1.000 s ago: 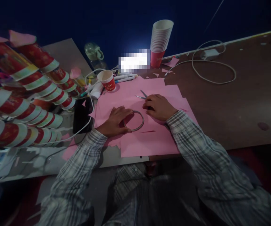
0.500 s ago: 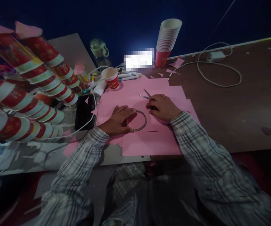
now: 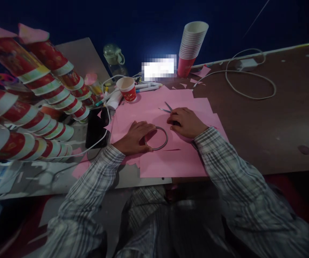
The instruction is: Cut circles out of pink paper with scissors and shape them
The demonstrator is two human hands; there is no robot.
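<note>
ring: thin grey hoop [image 3: 156, 138], flat on pink paper [image 3: 170, 161], mid-worktop.
left hand: [image 3: 133, 137] fingers spread, pinning the hoop's 9 o'clock edge.
right hand: [image 3: 187, 122] at 1 o'clock, closed on scissors [image 3: 166, 108].
step: hoop held as template, judging by the grip.
next: needs steady pressure.
cups: glossy red stacks [image 3: 189, 46] at 12 o'clock.

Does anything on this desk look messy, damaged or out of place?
Yes: pink paper scraps litter the table near the cup stack, and a thin slit marks the pink sheet beside the ring under the left hand.
</note>
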